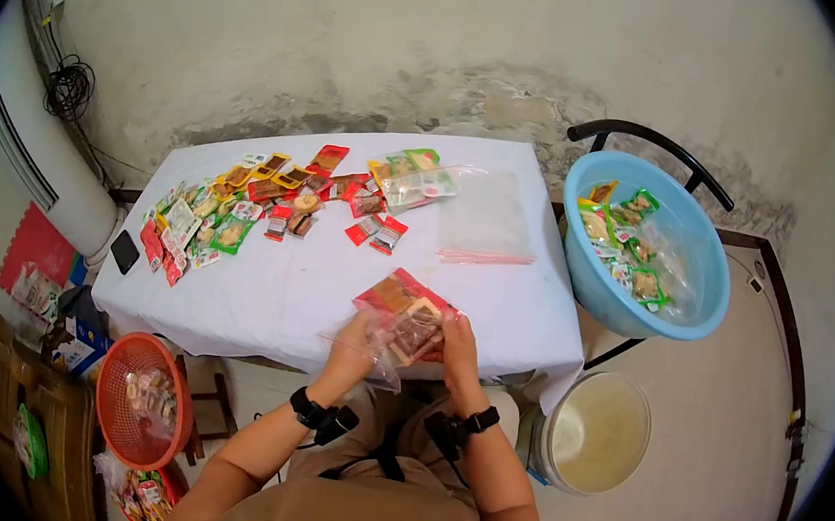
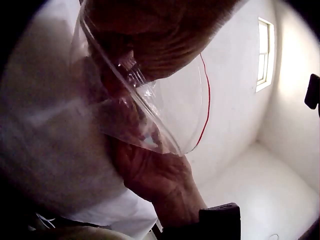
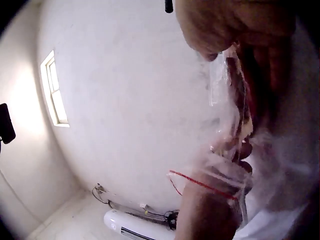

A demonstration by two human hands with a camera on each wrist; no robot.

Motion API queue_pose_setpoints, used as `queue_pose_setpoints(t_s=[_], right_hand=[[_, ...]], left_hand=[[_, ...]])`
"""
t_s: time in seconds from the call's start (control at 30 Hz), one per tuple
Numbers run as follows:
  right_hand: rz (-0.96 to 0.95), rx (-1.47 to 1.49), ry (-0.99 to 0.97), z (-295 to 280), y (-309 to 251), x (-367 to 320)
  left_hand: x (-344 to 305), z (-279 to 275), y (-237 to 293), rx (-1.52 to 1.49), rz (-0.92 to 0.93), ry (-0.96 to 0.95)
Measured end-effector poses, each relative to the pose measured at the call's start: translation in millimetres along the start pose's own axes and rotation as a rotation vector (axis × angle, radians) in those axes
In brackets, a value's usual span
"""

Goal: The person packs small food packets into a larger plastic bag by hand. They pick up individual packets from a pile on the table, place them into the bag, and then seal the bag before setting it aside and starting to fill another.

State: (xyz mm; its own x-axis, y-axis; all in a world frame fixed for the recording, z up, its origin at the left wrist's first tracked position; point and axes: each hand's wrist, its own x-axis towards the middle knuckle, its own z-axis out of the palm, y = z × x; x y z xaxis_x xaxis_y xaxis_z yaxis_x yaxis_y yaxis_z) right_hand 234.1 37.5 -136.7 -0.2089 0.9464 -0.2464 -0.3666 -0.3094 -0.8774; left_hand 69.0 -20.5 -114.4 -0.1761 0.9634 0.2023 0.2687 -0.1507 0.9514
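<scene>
At the table's front edge, both hands hold a clear zip bag (image 1: 380,357) with snack packets at its far end. A red packet (image 1: 396,292) lies under a cream-edged one with brown pieces (image 1: 417,328). My left hand (image 1: 352,351) grips the bag's near left part. On the other side, my right hand (image 1: 460,353) pinches the packets at their right edge, thumb on top. The left wrist view shows the bag's red-lined mouth (image 2: 207,107) between my left hand (image 2: 155,35) and right hand (image 2: 157,172). Whether the packets are fully inside the bag is unclear.
Loose snack packets (image 1: 231,233) cover the table's left part, beside a phone (image 1: 124,251). Flat clear bags (image 1: 487,212) lie at the back right. A blue basin (image 1: 578,266) holds filled bags; a red basket (image 1: 112,402) and a bucket (image 1: 545,444) flank the table.
</scene>
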Motion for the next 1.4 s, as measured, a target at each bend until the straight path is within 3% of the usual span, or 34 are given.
queue_pose_setpoints(t_s=[0.13,0.2,0.3,0.4,0.47,0.53,0.57,0.6,0.63,0.67,0.7,0.77,0.8,0.83,0.87,0.93,1.0,1.03,1.1,1.23,1.4], right_hand=[[-0.201,-0.064,-0.049,1,12,2],[-0.262,-0.176,-0.022,3,5,0],[-0.166,-0.039,-0.048,8,-5,2],[-0.216,0.038,-0.007,1,-1,24],[-0.181,-0.048,-0.030,-11,2,41],[-0.337,-0.231,0.040,-13,1,49],[-0.414,-0.309,0.081,-14,1,51],[-0.417,-0.311,0.078,-9,-8,47],[-0.344,-0.484,0.149,-1,-25,33],[-0.268,-0.655,0.221,4,-38,21],[-0.268,-0.657,0.221,5,-43,14],[-0.584,-0.921,0.360,8,-46,6],[-0.587,-0.921,0.351,8,-43,6],[-0.736,-0.940,0.339,6,-40,5],[-0.885,-0.956,0.328,3,-37,3],[-0.956,-0.920,0.226,3,-33,-7],[-1.061,-0.929,-0.088,5,-28,-16],[-1.051,-0.929,-0.144,6,-26,-18],[-1.051,-0.987,-0.185,8,-21,-20],[-1.006,-1.061,-0.240,7,-17,-16],[-0.978,-1.113,-0.263,3,-14,-14]], left_hand=[[3,8,-8,0.014,-0.077,-0.010],[5,8,-9,0.272,0.019,-0.026],[4,11,-17,0.196,0.070,0.013],[-1,6,18,0.116,0.086,0.047],[-9,-7,25,0.204,0.030,0.016],[-11,-18,35,0.290,-0.170,-0.214],[-14,-23,39,0.288,-0.167,-0.209],[-19,-29,42,0.358,-0.114,-0.342],[-22,-36,42,0.427,-0.061,-0.477],[-23,-45,40,0.426,-0.060,-0.477],[-24,-56,39,0.341,0.027,-0.548],[-18,-79,35,0.254,0.113,-0.607],[-10,-93,30,0.211,0.045,-0.606],[-2,-105,30,0.166,-0.023,-0.605],[7,-115,33,0.189,-0.043,-0.520],[28,-138,16,0.070,-0.111,-0.358],[58,-164,2,0.225,-0.047,-0.232],[75,-177,-12,0.296,-0.059,-0.152],[102,-195,-13,0.549,-0.039,0.035],[154,-213,-20,0.823,-0.084,0.132],[201,-210,-35,1.113,0.005,0.211]])
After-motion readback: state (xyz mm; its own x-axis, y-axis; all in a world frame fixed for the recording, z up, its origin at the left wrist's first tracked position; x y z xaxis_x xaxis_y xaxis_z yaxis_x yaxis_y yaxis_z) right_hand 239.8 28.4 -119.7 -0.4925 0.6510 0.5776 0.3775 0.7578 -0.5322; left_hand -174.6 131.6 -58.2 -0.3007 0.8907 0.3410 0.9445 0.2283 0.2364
